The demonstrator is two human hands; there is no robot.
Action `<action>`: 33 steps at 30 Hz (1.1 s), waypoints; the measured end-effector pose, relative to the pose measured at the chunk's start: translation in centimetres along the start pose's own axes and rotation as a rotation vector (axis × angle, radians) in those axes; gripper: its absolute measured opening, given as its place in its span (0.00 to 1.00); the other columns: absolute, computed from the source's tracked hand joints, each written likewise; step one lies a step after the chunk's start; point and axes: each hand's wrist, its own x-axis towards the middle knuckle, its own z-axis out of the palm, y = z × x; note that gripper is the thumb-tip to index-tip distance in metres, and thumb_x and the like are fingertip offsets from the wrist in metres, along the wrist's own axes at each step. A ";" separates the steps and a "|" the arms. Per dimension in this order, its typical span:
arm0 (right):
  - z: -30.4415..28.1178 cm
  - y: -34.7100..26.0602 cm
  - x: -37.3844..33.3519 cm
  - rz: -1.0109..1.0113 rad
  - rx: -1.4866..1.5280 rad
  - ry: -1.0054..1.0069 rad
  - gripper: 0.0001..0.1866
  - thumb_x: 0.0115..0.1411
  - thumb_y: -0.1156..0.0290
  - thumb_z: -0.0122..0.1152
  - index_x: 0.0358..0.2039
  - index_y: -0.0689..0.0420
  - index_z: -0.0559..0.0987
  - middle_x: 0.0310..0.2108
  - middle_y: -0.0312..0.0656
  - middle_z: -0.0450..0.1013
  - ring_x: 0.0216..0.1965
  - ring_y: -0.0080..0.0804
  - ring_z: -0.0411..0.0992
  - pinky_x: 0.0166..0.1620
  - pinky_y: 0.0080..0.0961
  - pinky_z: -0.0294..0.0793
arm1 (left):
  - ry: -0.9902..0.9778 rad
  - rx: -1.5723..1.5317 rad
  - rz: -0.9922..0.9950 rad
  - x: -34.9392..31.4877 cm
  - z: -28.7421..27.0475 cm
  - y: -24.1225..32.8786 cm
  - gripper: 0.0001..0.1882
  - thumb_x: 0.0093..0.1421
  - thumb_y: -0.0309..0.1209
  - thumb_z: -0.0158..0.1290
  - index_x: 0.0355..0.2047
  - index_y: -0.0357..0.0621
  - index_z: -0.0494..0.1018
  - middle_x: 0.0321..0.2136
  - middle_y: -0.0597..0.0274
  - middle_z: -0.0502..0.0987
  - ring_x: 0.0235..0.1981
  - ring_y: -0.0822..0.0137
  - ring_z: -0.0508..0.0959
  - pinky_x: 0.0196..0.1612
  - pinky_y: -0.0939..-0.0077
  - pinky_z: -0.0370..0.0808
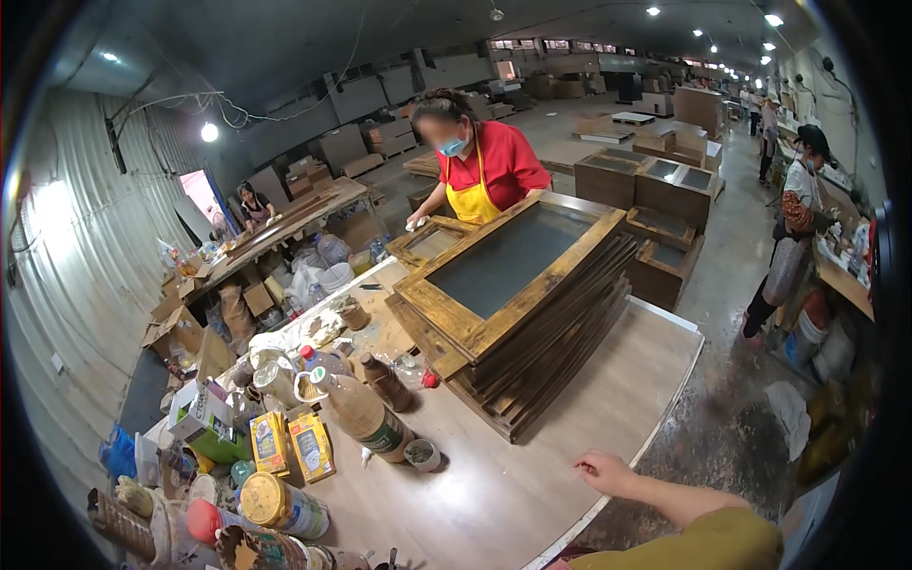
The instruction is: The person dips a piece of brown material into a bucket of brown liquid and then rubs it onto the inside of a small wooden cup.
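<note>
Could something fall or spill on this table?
Maybe. The stack of wooden frames is fanned out unevenly and sits close to the bottles, so a hard push might slide it into them. The brown bottles and the small cup stand crowded together and could tip over if bumped. The right hand rests at the table edge, empty and apart from the stack; the left hand is out of view.

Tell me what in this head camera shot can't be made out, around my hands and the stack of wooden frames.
- Left hand: not in the head view, apparently cut off below the lower edge.
- Right hand: resting at the pale wooden table edge; its palm side is turned away.
- Stack of brown wooden frames with dark panels: lower frames are hidden under the top one, so no count.
- Small round grey cup: contents too small to tell.
</note>
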 end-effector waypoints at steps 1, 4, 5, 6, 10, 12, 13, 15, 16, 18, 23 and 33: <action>0.1 0.2 -0.3 -0.030 0.016 0.003 0.10 0.53 0.73 0.54 0.37 0.56 0.77 0.30 0.43 0.72 0.32 0.38 0.72 0.36 0.30 0.72 | -0.014 -0.049 0.014 0.3 0.9 0.4 0.33 0.50 0.12 0.50 0.58 0.38 0.60 0.48 0.59 0.71 0.46 0.67 0.72 0.49 0.74 0.70; 0.3 0.5 -1.3 -0.063 0.017 -0.013 0.09 0.54 0.72 0.55 0.35 0.56 0.78 0.30 0.43 0.73 0.32 0.39 0.73 0.35 0.31 0.72 | -0.075 -0.133 -0.018 1.2 2.8 1.2 0.36 0.50 0.11 0.50 0.60 0.40 0.58 0.48 0.60 0.71 0.46 0.68 0.72 0.49 0.75 0.70; 0.5 0.5 -1.9 -0.066 0.005 -0.035 0.08 0.54 0.72 0.55 0.35 0.55 0.79 0.29 0.42 0.73 0.32 0.40 0.73 0.35 0.32 0.73 | -0.122 -0.165 -0.064 1.6 3.0 1.2 0.37 0.50 0.10 0.50 0.61 0.42 0.57 0.48 0.61 0.71 0.46 0.68 0.72 0.49 0.75 0.70; 0.6 0.3 -2.3 -0.068 0.004 -0.028 0.08 0.54 0.72 0.55 0.35 0.55 0.79 0.29 0.42 0.73 0.32 0.40 0.73 0.35 0.32 0.73 | -0.156 -0.168 -0.036 2.4 3.2 0.8 0.38 0.49 0.12 0.53 0.61 0.42 0.57 0.47 0.61 0.71 0.44 0.68 0.73 0.47 0.75 0.71; 1.6 -0.9 -4.5 -0.071 -0.105 -0.067 0.10 0.55 0.70 0.56 0.38 0.53 0.79 0.30 0.41 0.74 0.29 0.37 0.73 0.33 0.29 0.73 | -0.246 -0.214 -0.013 4.4 3.7 -0.4 0.38 0.49 0.13 0.54 0.60 0.42 0.57 0.46 0.61 0.71 0.43 0.68 0.73 0.46 0.74 0.72; 1.7 -2.5 -5.2 -0.070 -0.078 -0.019 0.11 0.57 0.67 0.57 0.41 0.52 0.79 0.29 0.40 0.75 0.27 0.33 0.74 0.31 0.26 0.74 | -0.305 -0.246 -0.007 5.0 4.3 -0.9 0.38 0.48 0.14 0.56 0.60 0.42 0.58 0.46 0.61 0.71 0.43 0.68 0.73 0.45 0.74 0.72; 1.7 -3.1 -5.3 -0.065 -0.088 -0.014 0.11 0.57 0.67 0.57 0.41 0.52 0.79 0.29 0.40 0.75 0.27 0.33 0.74 0.31 0.26 0.74 | -0.333 -0.261 -0.003 5.2 4.7 -1.1 0.38 0.48 0.14 0.56 0.60 0.41 0.58 0.46 0.61 0.72 0.42 0.68 0.73 0.44 0.74 0.72; 1.6 -3.4 -5.5 -0.028 -0.065 -0.049 0.12 0.57 0.63 0.57 0.41 0.52 0.78 0.28 0.42 0.76 0.31 0.41 0.76 0.35 0.33 0.75 | -0.355 -0.243 0.009 5.7 5.5 -1.1 0.38 0.48 0.16 0.58 0.60 0.41 0.58 0.47 0.60 0.71 0.43 0.67 0.74 0.45 0.74 0.73; 1.7 -2.7 -5.2 -0.098 -0.072 -0.021 0.11 0.57 0.60 0.58 0.38 0.51 0.79 0.25 0.41 0.75 0.28 0.42 0.75 0.32 0.34 0.75 | -0.380 -0.229 0.054 5.8 6.2 -0.7 0.38 0.48 0.17 0.59 0.59 0.41 0.59 0.48 0.59 0.70 0.46 0.66 0.73 0.47 0.73 0.72; 0.5 -2.5 -4.5 -0.067 -0.122 -0.073 0.10 0.57 0.59 0.58 0.33 0.51 0.78 0.23 0.41 0.74 0.27 0.43 0.74 0.31 0.35 0.73 | -0.406 -0.211 0.098 5.6 7.4 -0.1 0.38 0.48 0.18 0.59 0.59 0.41 0.59 0.49 0.59 0.70 0.48 0.65 0.72 0.49 0.73 0.72; -3.2 -0.7 -1.5 -0.151 -0.208 -0.073 0.15 0.56 0.58 0.58 0.20 0.53 0.70 0.18 0.42 0.69 0.23 0.47 0.70 0.26 0.40 0.68 | -0.389 -0.252 -0.048 4.2 10.8 -0.3 0.40 0.47 0.23 0.63 0.60 0.40 0.57 0.52 0.58 0.68 0.53 0.63 0.70 0.55 0.68 0.69; -10.4 7.1 2.7 -0.273 -0.114 -0.380 0.10 0.56 0.63 0.53 0.22 0.55 0.70 0.20 0.46 0.68 0.24 0.48 0.68 0.28 0.41 0.67 | -0.322 -0.136 0.019 2.7 26.3 3.2 0.38 0.48 0.21 0.60 0.60 0.39 0.58 0.51 0.57 0.68 0.48 0.63 0.71 0.49 0.70 0.72</action>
